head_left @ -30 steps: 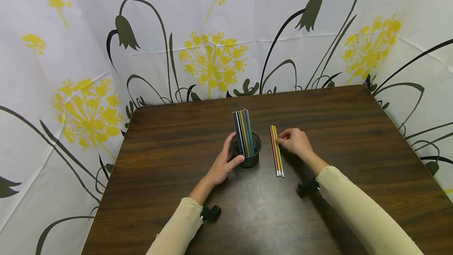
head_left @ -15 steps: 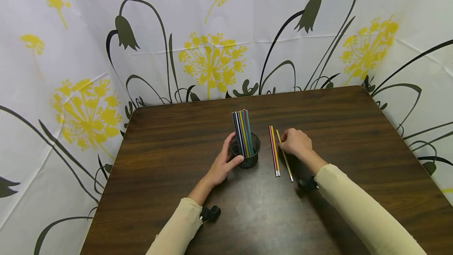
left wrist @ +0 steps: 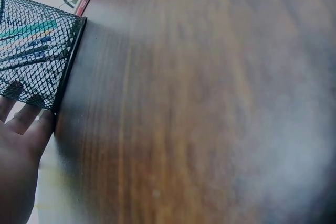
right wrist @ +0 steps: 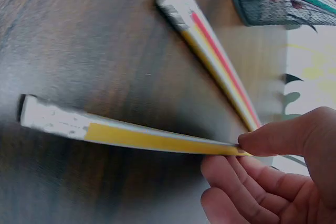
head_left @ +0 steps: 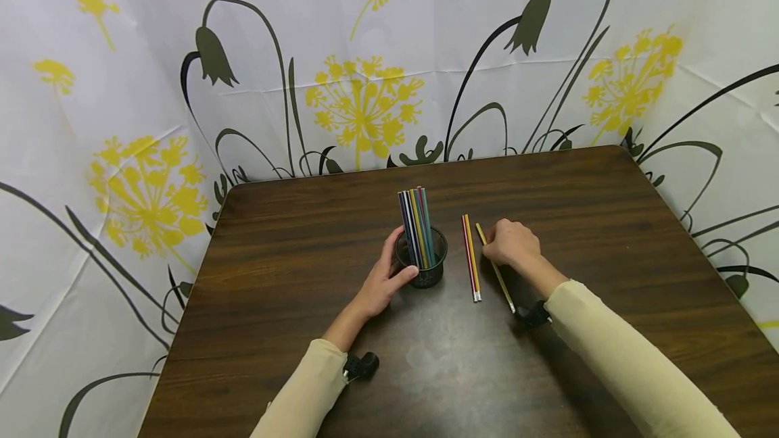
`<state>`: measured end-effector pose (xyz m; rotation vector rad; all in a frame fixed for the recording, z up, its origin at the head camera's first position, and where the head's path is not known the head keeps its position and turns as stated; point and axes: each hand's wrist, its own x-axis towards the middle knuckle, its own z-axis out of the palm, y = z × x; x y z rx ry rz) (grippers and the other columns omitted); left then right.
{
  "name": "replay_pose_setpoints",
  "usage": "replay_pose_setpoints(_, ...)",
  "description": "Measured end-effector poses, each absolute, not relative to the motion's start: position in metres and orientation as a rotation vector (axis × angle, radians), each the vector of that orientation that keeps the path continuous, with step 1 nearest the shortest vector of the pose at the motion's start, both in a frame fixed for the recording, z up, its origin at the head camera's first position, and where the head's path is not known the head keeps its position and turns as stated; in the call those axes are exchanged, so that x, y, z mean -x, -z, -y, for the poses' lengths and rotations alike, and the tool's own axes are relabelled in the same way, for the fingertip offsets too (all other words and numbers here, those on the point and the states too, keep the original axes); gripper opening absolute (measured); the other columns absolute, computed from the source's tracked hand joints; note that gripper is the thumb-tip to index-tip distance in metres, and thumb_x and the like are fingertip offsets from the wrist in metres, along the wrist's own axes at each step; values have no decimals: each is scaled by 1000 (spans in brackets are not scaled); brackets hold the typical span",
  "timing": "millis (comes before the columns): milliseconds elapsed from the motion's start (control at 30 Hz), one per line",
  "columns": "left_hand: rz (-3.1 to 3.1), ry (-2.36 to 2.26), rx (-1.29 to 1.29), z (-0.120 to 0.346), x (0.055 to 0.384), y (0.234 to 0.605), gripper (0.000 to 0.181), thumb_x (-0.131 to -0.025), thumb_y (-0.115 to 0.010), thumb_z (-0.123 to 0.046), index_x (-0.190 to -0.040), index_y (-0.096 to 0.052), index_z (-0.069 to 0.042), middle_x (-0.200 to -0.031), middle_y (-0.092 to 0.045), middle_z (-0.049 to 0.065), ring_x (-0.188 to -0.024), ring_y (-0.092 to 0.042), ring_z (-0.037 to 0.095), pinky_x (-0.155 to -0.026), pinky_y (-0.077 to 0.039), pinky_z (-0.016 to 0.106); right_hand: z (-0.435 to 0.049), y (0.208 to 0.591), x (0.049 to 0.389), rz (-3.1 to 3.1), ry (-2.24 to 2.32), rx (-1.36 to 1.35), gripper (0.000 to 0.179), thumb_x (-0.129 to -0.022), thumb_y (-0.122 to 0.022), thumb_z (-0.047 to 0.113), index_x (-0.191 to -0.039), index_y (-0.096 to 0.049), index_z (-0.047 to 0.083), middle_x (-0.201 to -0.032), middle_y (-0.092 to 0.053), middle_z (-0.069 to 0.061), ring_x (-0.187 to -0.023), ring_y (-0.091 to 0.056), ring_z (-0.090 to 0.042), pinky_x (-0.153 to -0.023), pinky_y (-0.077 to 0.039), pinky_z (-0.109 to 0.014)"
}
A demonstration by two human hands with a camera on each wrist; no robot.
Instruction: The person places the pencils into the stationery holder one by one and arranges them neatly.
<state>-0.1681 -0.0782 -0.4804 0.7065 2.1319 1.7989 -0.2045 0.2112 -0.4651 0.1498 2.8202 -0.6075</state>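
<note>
My left hand [head_left: 380,284] curls round the side of a black mesh pencil cup [head_left: 429,280], thumb at its near rim. Several coloured pencils [head_left: 416,228] stand in the cup, leaning slightly. Seen from the left wrist, fingers [left wrist: 26,121] lie against the mesh wall [left wrist: 37,51]. To the right of the cup, my right hand [head_left: 513,245] pinches a yellow pencil [right wrist: 147,136] between thumb and fingers near its far end. Its white end [head_left: 512,308] points back toward my right wrist. Side by side on the table lie a red pencil [head_left: 468,255] and another yellow pencil [head_left: 475,272].
The dark wood-grain table [head_left: 292,242] reaches back to a white curtain [head_left: 262,120] printed with flowers. A black wrist device [head_left: 362,366] sits on the left sleeve's cuff, and another wrist device [head_left: 532,315] on the right.
The right hand has drawn one yellow pencil rightward from the other two, and its near end has swung out to the right. The left hand stays on the cup.
</note>
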Motion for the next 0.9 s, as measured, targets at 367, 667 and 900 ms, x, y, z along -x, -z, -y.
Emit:
replay_pose_setpoints(367,-2118,-1806,-716,78,169,479,74,-99,-55,-6,-157,-10,-12,-156,-23,21,-135,-38,37,-109,-32,52,-211,414,204,-2873,1081,-35,16,-90,-64,24,-92,-70,8,-73,-68,-2,-64,-64,-19,-60,-46,-34)
replay_pose_setpoints(667,-2091,-1832,-729,78,168,480,75,-99,-55,-5,-157,-9,-11,-154,-24,24,-134,-39,40,-108,-32,54,-185,371,198,-2785,1671,117,12,-89,-66,15,-96,-67,4,-83,-68,-9,-64,-66,-21,-54,-54,-29)
replay_pose_setpoints(900,-2079,-1857,-763,78,168,481,75,-98,-55,-3,-157,-9,-10,-154,-25,25,-134,-39,41,-107,-32,57,-169,362,195,-2653,1942,243,14,-90,-67,11,-96,-63,-1,-88,-70,-16,-67,-69,-16,-56,-56,-32)
